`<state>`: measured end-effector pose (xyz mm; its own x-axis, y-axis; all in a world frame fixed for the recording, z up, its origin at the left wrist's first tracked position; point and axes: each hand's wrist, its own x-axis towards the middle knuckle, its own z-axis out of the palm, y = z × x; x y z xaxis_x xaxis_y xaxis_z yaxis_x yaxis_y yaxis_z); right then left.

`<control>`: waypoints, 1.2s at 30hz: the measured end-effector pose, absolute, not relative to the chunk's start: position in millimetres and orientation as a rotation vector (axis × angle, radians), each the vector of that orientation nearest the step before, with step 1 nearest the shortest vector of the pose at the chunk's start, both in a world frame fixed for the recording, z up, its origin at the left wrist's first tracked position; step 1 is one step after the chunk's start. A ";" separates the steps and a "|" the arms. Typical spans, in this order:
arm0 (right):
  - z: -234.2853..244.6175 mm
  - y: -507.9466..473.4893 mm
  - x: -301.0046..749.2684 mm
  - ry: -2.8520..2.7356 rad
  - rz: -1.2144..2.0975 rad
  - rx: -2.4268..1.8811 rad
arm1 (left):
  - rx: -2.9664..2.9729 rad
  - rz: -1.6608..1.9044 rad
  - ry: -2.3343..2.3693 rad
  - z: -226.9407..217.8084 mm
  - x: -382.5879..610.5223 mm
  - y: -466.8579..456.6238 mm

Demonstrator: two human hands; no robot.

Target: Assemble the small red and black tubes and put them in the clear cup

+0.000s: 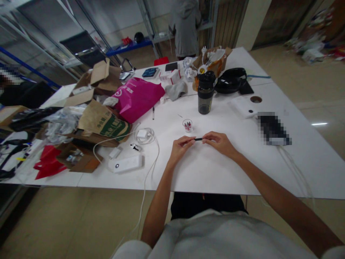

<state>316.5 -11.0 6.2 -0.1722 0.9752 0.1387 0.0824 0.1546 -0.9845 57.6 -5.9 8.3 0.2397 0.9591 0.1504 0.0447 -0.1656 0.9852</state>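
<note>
Between my two hands lies a short, slim black stick-like piece (198,139), too small for me to tell its kind. My left hand (181,147) pinches its left end between thumb and fingers. At its right end, my right hand (219,143) grips it the same way. Both hands are close over the white table (205,172). Just beyond them stands a small clear cup (187,125) with several small red and dark pieces inside. A thin, short item (180,116) lies behind the cup, and a dark pen (153,113) lies farther left.
A dark tumbler (206,95) stands behind the cup. Left are a white power bank (128,164), a coiled white cable (147,136), a pink bag (137,95) and cardboard boxes. Right are a white box (241,108) and a blurred-out device (273,127). A person (185,28) stands behind the table.
</note>
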 end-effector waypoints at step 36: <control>2.6 -10.8 317.0 -1.524 1.048 -1.115 | 1.396 1.124 1.032 6.0 58.8 -5.7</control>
